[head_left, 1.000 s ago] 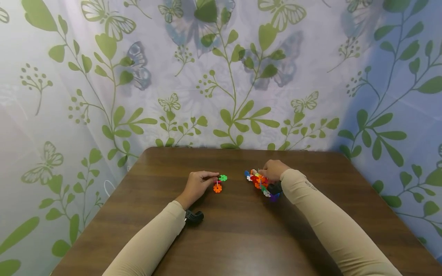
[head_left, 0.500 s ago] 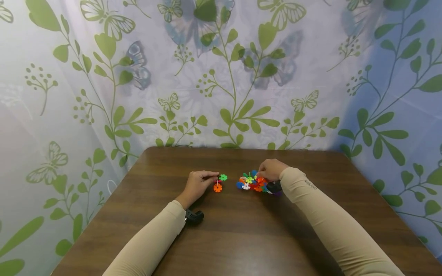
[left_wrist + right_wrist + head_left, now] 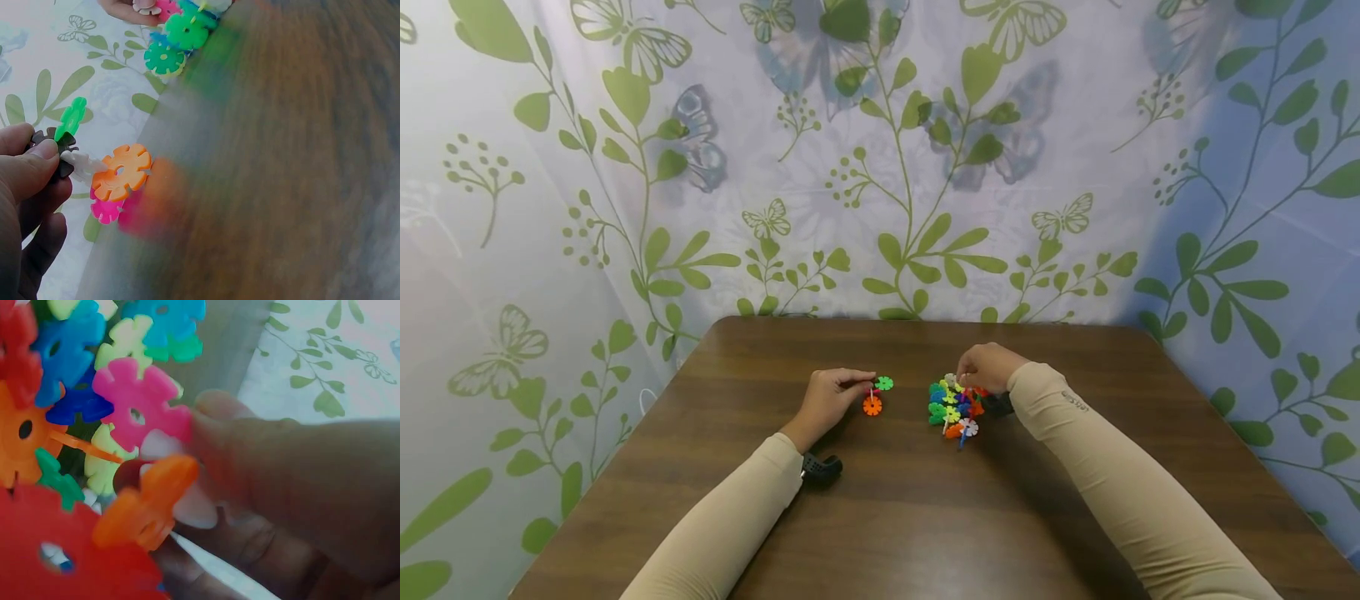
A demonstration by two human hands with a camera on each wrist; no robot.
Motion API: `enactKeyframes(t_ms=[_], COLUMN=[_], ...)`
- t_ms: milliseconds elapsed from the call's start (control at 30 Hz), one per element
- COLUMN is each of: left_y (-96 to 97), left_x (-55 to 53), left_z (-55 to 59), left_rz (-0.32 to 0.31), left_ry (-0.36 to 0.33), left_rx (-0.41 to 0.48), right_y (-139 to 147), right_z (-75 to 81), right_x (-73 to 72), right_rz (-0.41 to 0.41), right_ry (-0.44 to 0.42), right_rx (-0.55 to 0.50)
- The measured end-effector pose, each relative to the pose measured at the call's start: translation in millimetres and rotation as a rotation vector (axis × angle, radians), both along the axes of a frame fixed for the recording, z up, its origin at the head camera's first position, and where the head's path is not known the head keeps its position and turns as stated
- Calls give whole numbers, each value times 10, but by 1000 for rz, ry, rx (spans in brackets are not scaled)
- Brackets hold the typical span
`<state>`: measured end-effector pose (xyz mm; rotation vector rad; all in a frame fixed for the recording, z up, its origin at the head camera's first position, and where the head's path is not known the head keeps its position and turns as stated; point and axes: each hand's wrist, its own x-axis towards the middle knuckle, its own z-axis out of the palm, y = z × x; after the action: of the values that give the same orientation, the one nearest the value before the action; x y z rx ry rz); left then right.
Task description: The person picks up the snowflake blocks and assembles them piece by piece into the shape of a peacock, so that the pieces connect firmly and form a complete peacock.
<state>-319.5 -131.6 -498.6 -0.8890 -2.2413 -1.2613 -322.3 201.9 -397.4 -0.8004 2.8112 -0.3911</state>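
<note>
My left hand (image 3: pixel 829 402) pinches a black notched plastic disc (image 3: pixel 67 153) between thumb and fingers. Linked to it are a green disc (image 3: pixel 72 117), a white one (image 3: pixel 82 167), an orange one (image 3: pixel 124 172) and a pink one (image 3: pixel 105 210). To the right, my right hand (image 3: pixel 991 367) grips a larger cluster of interlocked snowflake discs (image 3: pixel 951 411) in many colours. In the right wrist view its thumb lies by a pink disc (image 3: pixel 128 394) and a white disc (image 3: pixel 199 509), behind a nearer orange disc (image 3: pixel 150 500). The curled fingers are partly hidden behind the discs.
Both hands are over a brown wooden table (image 3: pixel 880 517). Behind it hangs a curtain (image 3: pixel 880 167) printed with leaves and butterflies. A black strap device (image 3: pixel 822 469) sits at the left wrist.
The large cluster has turned in my right hand, so green, yellow and white discs now face the head camera. My left hand and its small cluster have stayed nearly still.
</note>
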Motion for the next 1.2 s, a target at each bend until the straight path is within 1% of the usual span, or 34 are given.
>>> enactKeyframes(t_ms=[133, 200, 333, 400, 500, 600, 700, 833, 1000, 1067, 1200], left_y=[0, 1, 0, 0, 2, 6, 9, 8, 1, 1, 0], left_x=[6, 10, 16, 18, 24, 29, 34, 35, 31, 36, 43], left_z=[7, 13, 25, 26, 24, 16, 16, 28, 32, 30, 26], left_rz=[-2, -2, 1, 4, 6, 10, 8, 5, 8, 9, 8], left_ry=[1, -4, -14, -12, 0, 12, 12, 1, -5, -7, -19], left_rx=[-3, -3, -1, -2, -6, -10, -11, -11, -15, -17, -16], right_y=[-11, -35, -118, -166, -219, -249, -271, -301, -334, -336, -317], right_z=[19, 14, -39, -88, -164, -223, -260, -277, -275, -279, -293], right_x=[25, 41, 82, 101, 125, 142, 144, 139, 141, 142, 136], right_rz=[47, 57, 94, 120, 158, 166, 168, 147, 116, 134, 182], right_ry=[4, 3, 49, 93, 186, 293, 356, 360, 313, 315, 357], right_rx=[19, 26, 24, 32, 60, 126, 217, 283, 317, 337, 352])
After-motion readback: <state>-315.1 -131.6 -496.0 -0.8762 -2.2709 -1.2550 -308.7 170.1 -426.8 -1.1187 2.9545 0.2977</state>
